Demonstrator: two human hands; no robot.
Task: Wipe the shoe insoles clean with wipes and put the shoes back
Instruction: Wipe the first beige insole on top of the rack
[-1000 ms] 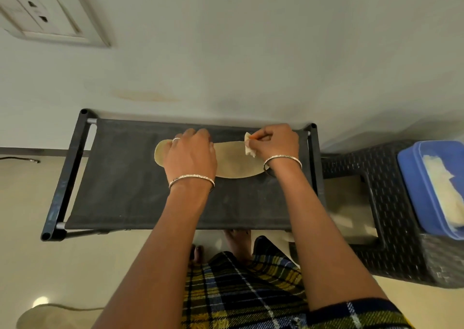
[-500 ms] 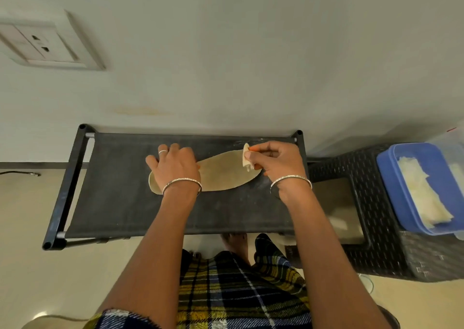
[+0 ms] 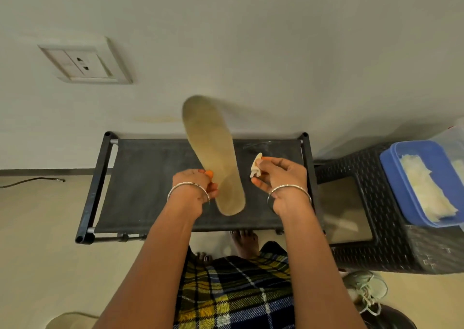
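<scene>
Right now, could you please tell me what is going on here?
A person stands at a black fabric-topped rack. Their left hand holds a tan shoe insole up above the rack, its far end blurred. Their right hand pinches a small crumpled white wipe beside the insole, not touching it. To the right, an open blue plastic tub of wipes sits on a dark woven stool. A pale green laced shoe waits on the floor.

home | wall socket [image 3: 84, 64] | shoe rack [image 3: 150, 178] | wicker stool [image 3: 391, 241]
</scene>
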